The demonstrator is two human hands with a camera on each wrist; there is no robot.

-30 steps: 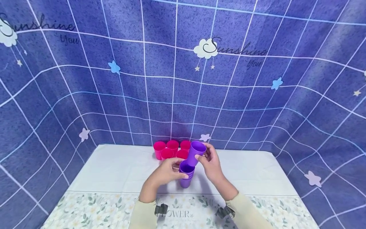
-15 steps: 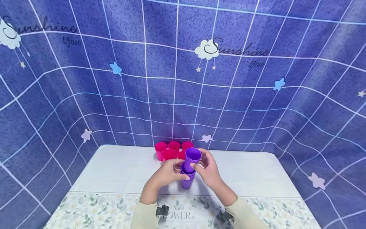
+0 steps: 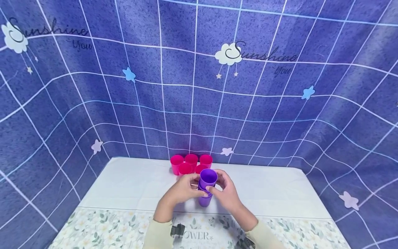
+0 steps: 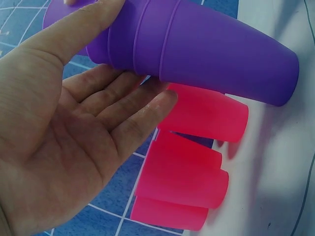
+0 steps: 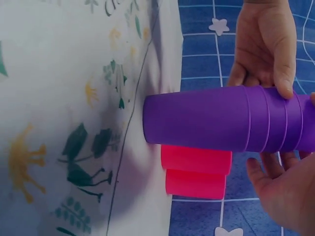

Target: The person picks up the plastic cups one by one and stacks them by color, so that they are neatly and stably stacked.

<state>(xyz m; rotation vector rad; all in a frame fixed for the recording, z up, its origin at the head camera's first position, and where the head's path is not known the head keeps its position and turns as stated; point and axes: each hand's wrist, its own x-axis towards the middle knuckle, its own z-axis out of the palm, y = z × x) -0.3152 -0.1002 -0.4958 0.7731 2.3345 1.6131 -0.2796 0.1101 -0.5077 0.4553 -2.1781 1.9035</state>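
A stack of nested purple cups (image 3: 204,200) stands upright near the table's middle; its stacked rims show in the left wrist view (image 4: 221,49) and the right wrist view (image 5: 197,120). My left hand (image 3: 183,189) grips the stack near its rims from the left, thumb in front and fingers behind. My right hand (image 3: 227,192) holds the topmost purple cup (image 3: 208,178) from the right, thumb at its front, and that cup sits partly down in the stack. How deep it sits is partly hidden by the fingers.
Several pink cups (image 3: 177,164) stand upright in a close group behind the stack, near the table's back edge. A white cloth (image 3: 133,183) with a floral front part covers the table. A blue gridded curtain (image 3: 174,103) hangs behind and at both sides.
My right hand has lowered the purple cup, first tilted above the stack, down and left into the stack's top, where it is now more upright. My left hand has kept its grip.
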